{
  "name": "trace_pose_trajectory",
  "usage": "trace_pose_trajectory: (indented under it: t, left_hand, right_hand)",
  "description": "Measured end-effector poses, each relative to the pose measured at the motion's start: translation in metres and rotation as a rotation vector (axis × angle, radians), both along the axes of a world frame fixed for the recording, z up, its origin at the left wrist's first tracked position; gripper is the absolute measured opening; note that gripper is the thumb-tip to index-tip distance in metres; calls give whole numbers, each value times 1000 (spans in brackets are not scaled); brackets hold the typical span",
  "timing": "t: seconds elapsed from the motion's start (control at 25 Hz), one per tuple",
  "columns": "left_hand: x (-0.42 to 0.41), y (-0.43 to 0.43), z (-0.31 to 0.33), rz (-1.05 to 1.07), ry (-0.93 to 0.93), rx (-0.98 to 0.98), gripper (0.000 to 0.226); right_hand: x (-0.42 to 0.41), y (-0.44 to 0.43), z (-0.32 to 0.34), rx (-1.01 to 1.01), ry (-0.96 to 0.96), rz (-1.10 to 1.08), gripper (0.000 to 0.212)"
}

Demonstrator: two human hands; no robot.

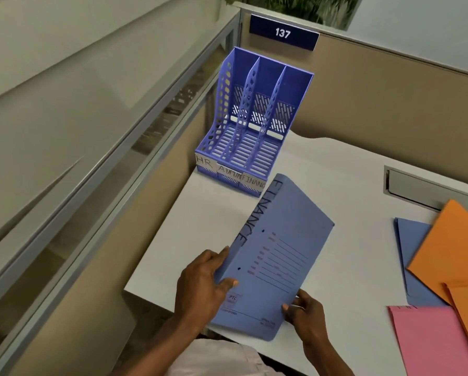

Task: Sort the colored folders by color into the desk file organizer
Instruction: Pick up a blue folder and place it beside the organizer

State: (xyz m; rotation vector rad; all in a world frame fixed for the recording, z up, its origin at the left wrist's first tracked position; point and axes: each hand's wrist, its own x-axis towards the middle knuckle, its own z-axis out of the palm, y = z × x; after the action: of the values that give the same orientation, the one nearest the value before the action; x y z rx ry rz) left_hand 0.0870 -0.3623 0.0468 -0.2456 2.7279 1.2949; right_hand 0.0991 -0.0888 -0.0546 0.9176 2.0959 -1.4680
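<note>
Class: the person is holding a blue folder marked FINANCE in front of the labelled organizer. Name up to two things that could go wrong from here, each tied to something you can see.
1. The organizer has paper labels that overlap and sit askew along its front, so the blue folder might be slid into the wrong slot.
2. The left hand and right hand grip only the folder's near end; the long far end could catch on a divider and bend.

Your left hand (204, 283) covered part of the blue folder (277, 256), and its small red print was too blurry to read. The picture's edge cut off the pink folder (428, 340) and orange folders (455, 253).
</note>
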Motion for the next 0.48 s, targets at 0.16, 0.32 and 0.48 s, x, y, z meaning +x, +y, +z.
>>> trace_pose_trajectory:
  t: [0.16, 0.32, 0.48]
  left_hand:
    - [0, -44, -35, 133, -179, -37, 73]
    - [7, -80, -68, 233, -298, -73, 75]
    - [-4, -106, -81, 267, -325, -87, 58]
  right_hand:
    - [-3, -24, -3, 170, 33, 135, 47]
    - [-9, -56, -6, 210, 34, 242, 47]
    - [-23, -90, -6, 226, 45, 391, 52]
